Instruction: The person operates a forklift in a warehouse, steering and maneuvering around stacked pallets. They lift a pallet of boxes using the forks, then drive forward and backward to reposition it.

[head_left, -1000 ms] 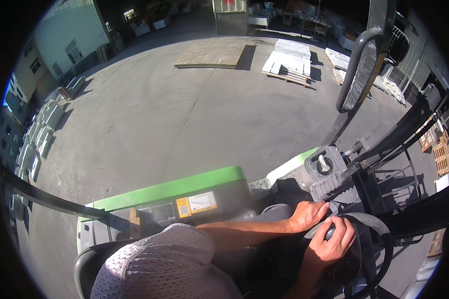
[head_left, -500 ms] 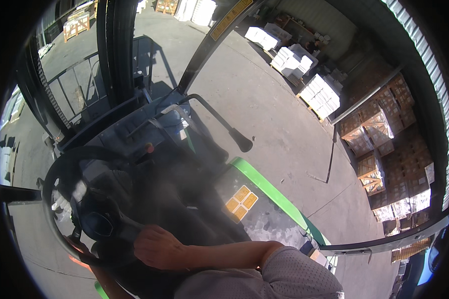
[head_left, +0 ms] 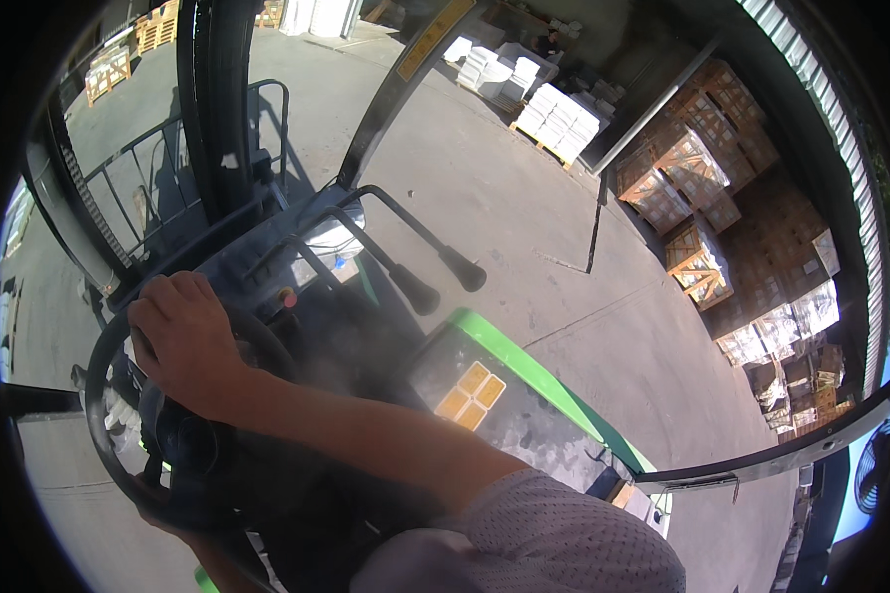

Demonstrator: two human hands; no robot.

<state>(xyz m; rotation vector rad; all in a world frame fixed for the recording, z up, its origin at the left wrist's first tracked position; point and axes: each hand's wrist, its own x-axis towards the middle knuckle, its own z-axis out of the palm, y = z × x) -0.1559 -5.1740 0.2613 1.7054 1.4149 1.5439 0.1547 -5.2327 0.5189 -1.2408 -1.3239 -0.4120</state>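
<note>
I am seated at the controls of a forklift, its black steering wheel [head_left: 96, 405] at the left. My right hand [head_left: 183, 341] is closed over the top of the rim, its forearm stretched across the wheel's right side. Low on the wheel's left side, my left hand [head_left: 149, 491] grips the rim; the wheel and shadow hide most of its fingers. Right of the wheel stand black-knobbed control levers [head_left: 462, 270], apart from both hands. A small red knob [head_left: 287, 297] sits between wheel and levers.
The dark mast [head_left: 213, 109] and a metal load guard [head_left: 133, 188] rise ahead. Beyond the green-edged body [head_left: 524, 368], concrete floor stretches to pallets of white blocks [head_left: 556, 121] and stacked wooden crates [head_left: 700, 265] along the right. A person [head_left: 548, 42] is at the back, in shade.
My right hand has gone from the wheel's lower right up to the top of its rim. Pallets and crates have shifted left past the cab frame. My left hand stays low on the wheel.
</note>
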